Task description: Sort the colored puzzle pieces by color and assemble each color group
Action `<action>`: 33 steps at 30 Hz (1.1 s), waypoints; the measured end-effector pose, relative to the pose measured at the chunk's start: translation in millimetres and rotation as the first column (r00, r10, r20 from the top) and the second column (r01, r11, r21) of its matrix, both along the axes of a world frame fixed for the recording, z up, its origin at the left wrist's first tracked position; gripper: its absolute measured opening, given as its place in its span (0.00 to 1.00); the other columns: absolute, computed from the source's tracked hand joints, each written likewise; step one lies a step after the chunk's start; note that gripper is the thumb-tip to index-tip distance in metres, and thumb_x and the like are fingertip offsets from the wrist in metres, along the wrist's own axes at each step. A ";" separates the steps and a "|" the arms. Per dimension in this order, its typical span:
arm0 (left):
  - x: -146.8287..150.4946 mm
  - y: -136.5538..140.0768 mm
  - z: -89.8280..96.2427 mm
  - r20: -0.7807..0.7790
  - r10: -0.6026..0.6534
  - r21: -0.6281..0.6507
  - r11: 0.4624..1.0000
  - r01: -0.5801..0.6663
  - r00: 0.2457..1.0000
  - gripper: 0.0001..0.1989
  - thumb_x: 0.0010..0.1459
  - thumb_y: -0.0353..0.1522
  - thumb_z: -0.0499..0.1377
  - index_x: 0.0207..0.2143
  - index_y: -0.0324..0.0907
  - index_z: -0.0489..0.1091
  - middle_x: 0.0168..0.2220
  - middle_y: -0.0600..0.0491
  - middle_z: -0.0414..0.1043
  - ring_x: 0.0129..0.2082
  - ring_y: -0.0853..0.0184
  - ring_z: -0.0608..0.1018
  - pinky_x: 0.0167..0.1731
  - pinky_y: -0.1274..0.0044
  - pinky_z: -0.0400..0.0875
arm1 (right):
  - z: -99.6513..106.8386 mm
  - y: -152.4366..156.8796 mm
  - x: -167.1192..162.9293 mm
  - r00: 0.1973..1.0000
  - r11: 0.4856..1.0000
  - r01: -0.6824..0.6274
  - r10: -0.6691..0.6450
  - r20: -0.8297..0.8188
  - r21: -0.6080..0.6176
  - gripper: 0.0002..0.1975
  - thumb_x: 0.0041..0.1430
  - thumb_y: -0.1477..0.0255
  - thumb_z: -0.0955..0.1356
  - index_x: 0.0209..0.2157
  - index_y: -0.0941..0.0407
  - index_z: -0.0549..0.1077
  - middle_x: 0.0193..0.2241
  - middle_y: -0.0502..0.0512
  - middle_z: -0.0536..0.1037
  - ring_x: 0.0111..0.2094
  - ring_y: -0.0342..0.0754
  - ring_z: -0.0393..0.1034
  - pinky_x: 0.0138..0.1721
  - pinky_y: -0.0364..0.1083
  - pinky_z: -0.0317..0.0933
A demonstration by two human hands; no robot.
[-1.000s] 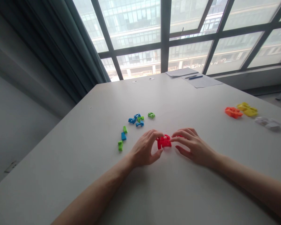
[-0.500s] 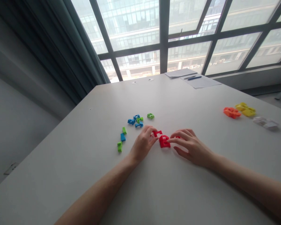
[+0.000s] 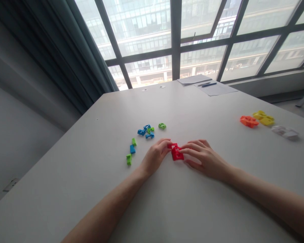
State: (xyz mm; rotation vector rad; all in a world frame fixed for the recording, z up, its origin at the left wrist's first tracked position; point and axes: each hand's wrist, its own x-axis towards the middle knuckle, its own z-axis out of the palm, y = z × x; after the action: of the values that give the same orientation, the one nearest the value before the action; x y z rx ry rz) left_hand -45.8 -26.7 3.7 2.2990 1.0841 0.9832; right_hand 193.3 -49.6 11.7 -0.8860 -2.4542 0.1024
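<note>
A small red plastic piece (image 3: 172, 145) with a squared notch is pinched in my left hand (image 3: 155, 156), between thumb and fingers. It is held against the far side of a chunkier red plastic block (image 3: 177, 154) on the table, and the two overlap in view. My right hand (image 3: 205, 157) lies to the right of that block, fingers stretched and apart. One of its fingertips touches the block's upper right side, while the thumb rests low near the tabletop. My fingers partly hide the thin red piece.
Blue pieces (image 3: 142, 132) and green pieces (image 3: 162, 126) lie beyond my left hand, with a short row (image 3: 132, 149) nearer. Orange (image 3: 249, 121), yellow (image 3: 266, 120) and white pieces (image 3: 285, 132) sit far right. Papers (image 3: 216, 89) and a pen (image 3: 209, 84) lie by the window.
My left hand has brought the thin red piece rightward onto the red block. My right fingers have shifted slightly left, and the view has moved a little.
</note>
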 end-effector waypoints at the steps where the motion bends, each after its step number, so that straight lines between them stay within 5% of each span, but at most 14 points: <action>1: -0.1 -0.3 -0.1 -0.004 0.003 -0.004 1.000 -0.003 1.000 0.08 0.63 0.28 0.55 0.44 0.42 0.70 0.51 0.48 0.72 0.50 0.65 0.76 0.51 0.71 0.71 | 0.3 -0.1 0.0 1.000 1.000 0.000 0.000 0.001 -0.001 0.13 0.63 0.69 0.65 0.49 0.49 0.72 0.47 0.54 0.77 0.50 0.51 0.68 0.50 0.53 0.56; 26: -2.5 -6.3 5.5 0.048 0.042 0.123 0.991 -0.048 0.998 0.13 0.62 0.26 0.56 0.49 0.43 0.64 0.47 0.48 0.69 0.44 0.67 0.74 0.43 0.71 0.75 | 1.1 -0.3 0.1 1.000 1.000 -0.001 0.001 -0.002 0.002 0.13 0.64 0.70 0.64 0.50 0.49 0.72 0.46 0.55 0.78 0.50 0.51 0.68 0.50 0.53 0.56; 33: -5.9 -11.4 8.6 0.113 -0.099 0.111 0.990 0.086 0.989 0.13 0.62 0.30 0.57 0.50 0.43 0.64 0.46 0.47 0.69 0.44 0.65 0.75 0.40 0.72 0.76 | 0.6 -0.1 2.4 0.998 0.999 0.038 -0.039 -0.044 -0.013 0.12 0.63 0.71 0.65 0.48 0.50 0.70 0.47 0.56 0.77 0.50 0.51 0.68 0.51 0.54 0.56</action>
State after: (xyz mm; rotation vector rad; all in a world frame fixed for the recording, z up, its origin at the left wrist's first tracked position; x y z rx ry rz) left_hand -51.7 -38.1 12.4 2.3177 0.8889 1.1493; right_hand 195.7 -49.7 12.3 -0.9262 -2.3964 0.1224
